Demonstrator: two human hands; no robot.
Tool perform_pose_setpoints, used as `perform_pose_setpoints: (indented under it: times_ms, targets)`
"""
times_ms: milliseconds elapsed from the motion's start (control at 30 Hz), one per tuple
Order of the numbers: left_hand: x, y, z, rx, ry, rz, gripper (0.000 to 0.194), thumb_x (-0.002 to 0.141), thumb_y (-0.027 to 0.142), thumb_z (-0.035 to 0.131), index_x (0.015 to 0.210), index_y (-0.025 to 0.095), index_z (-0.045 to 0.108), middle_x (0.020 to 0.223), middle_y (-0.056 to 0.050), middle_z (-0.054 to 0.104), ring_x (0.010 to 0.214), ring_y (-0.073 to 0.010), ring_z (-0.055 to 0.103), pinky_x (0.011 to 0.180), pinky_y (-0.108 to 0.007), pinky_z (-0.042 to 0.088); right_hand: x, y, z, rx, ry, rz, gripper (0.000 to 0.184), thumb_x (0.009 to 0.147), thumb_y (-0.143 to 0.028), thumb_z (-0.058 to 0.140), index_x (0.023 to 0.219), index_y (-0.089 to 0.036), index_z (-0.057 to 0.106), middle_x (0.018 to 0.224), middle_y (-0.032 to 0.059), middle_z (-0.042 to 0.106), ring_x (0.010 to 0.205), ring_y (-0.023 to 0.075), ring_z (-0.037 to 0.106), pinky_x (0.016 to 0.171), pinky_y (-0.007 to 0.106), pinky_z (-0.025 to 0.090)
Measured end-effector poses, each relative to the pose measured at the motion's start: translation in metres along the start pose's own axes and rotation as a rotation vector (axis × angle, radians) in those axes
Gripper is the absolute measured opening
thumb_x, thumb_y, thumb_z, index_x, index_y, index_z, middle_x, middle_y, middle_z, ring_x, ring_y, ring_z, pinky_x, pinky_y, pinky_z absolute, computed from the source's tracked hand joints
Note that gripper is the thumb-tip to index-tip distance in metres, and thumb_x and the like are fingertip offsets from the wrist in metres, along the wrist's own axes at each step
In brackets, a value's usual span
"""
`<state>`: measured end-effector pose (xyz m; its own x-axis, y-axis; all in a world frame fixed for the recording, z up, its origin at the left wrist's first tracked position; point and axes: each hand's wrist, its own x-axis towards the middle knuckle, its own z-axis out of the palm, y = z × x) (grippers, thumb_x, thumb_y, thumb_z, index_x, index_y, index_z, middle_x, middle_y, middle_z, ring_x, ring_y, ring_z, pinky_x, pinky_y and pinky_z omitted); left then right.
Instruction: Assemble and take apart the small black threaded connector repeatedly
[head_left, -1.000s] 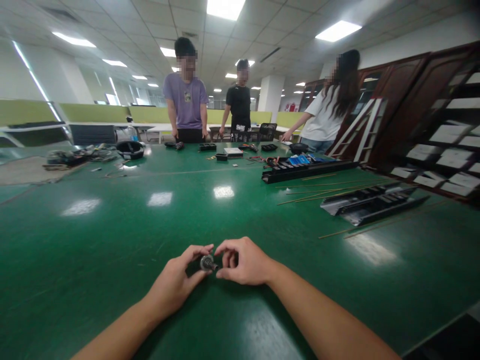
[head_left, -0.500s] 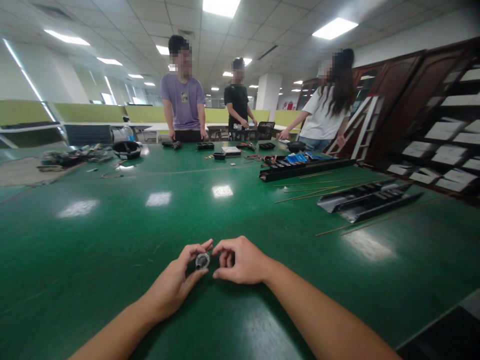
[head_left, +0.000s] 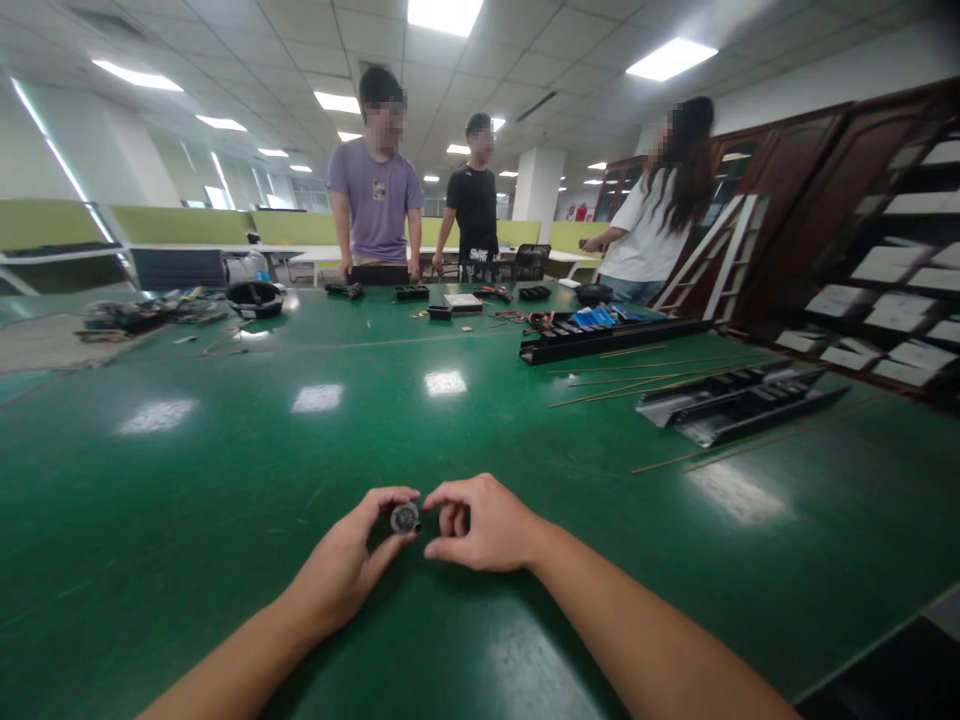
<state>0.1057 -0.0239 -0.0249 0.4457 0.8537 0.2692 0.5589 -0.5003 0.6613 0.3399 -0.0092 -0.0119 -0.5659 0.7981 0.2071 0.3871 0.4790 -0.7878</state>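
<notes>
Low in the middle of the view, my left hand (head_left: 349, 560) holds a small round grey metal-looking part (head_left: 403, 518) between thumb and fingers. Its flat, ringed face is turned toward me, and a short dark stub sticks out at its lower right. What kind of part it is, I cannot make out. Just right of it is my right hand (head_left: 480, 525), with thumb and index finger apart and the other fingers curled. Nothing shows between its fingertips, and it does not touch the part. Both hands are over the green tabletop (head_left: 225, 500).
Black metal channels (head_left: 739, 405) and thin rods (head_left: 607, 385) lie at right. A longer black channel (head_left: 615, 338) is behind them, near blue packets (head_left: 596, 316). Tools and small boxes line the far edge. Three people stand beyond the table; a stepladder (head_left: 724, 250) stands at right.
The round part has turned in my left hand: its stub has gone from lower left to lower right. My right hand has hardly moved. The people across the table have shifted their arms.
</notes>
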Motion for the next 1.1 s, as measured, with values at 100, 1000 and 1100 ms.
perform_pose_setpoints:
  times_ms: [100,1000,1100]
  targets:
    - [0.000,0.005,-0.002,0.032,-0.025,0.002,0.031,0.093,0.033,0.056,0.122,0.026,0.051,0.118,-0.005,0.063,0.109,-0.0198,0.061,0.097,-0.035,0.049,0.000,0.002,0.000,-0.009,0.011,-0.009,0.041,0.072,-0.037,0.077,0.107,-0.018,0.068,0.070,-0.0007,0.067,0.057,0.0117,0.061,0.057,0.021,0.047]
    - [-0.001,0.008,-0.003,0.108,-0.008,-0.004,0.026,0.092,0.038,0.057,0.115,0.025,0.054,0.107,-0.004,0.065,0.097,-0.0203,0.063,0.086,-0.033,0.051,0.001,-0.004,-0.002,-0.179,0.107,-0.096,0.027,0.072,-0.029,0.075,0.098,-0.020,0.072,0.082,0.0019,0.072,0.071,0.0155,0.064,0.068,0.024,0.047]
    - [-0.001,0.009,-0.003,0.095,-0.016,0.009,0.026,0.092,0.037,0.058,0.114,0.024,0.054,0.108,-0.004,0.065,0.099,-0.0206,0.062,0.088,-0.034,0.050,0.002,-0.003,-0.001,-0.173,0.120,-0.123,0.025,0.073,-0.027,0.074,0.097,-0.020,0.072,0.084,0.0025,0.072,0.074,0.0161,0.065,0.070,0.025,0.047]
